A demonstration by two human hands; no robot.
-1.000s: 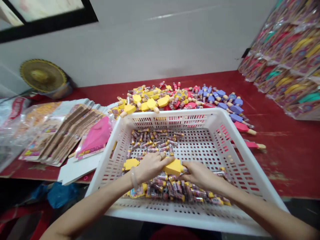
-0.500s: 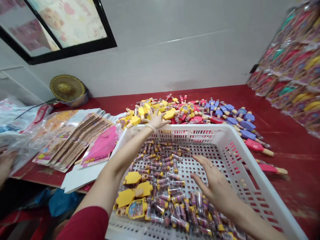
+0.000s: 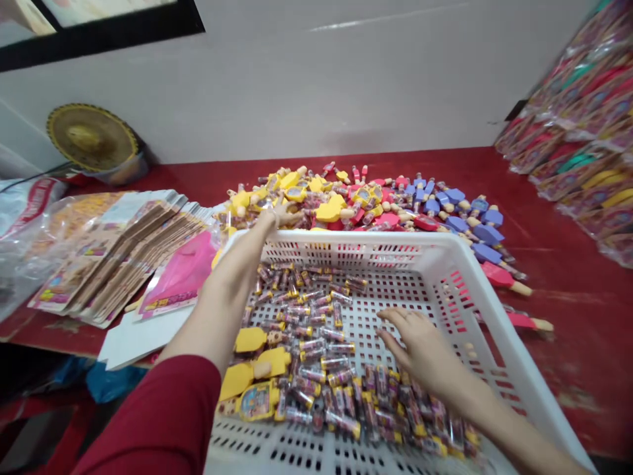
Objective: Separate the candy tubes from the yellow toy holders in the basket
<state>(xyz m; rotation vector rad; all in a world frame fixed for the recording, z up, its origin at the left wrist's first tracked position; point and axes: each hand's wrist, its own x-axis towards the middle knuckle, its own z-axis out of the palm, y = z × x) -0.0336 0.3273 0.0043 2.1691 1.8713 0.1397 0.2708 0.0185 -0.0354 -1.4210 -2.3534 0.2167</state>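
A white perforated plastic basket (image 3: pixel 356 243) stands on the red table (image 3: pixel 558 343), holding many small clear candy tubes (image 3: pixel 321 369) and several yellow foam shapes (image 3: pixel 250 340). My left hand (image 3: pixel 281 212) reaches past the basket's far rim, its fingers spread at the edge of a heap of yellow, red and purple figure-shaped pieces (image 3: pixel 336 204). Inside the basket, my right hand (image 3: pixel 420 346) lies over the perforated floor, beside the candy tubes, with its fingers apart. Neither hand shows anything held.
Fanned stacks of printed card packets (image 3: pixel 123 254) and a pink card (image 3: pixel 180 277) lie left of the basket, with a clear plastic bag (image 3: pixel 24 244) beyond them. Filled packets (image 3: pixel 578 132) are piled at the right. A woven hat (image 3: pixel 91 137) leans on the wall.
My hands have parted from the yellow piece they held together. The left has moved forward past the far rim, and the right has shifted slightly right inside the basket.
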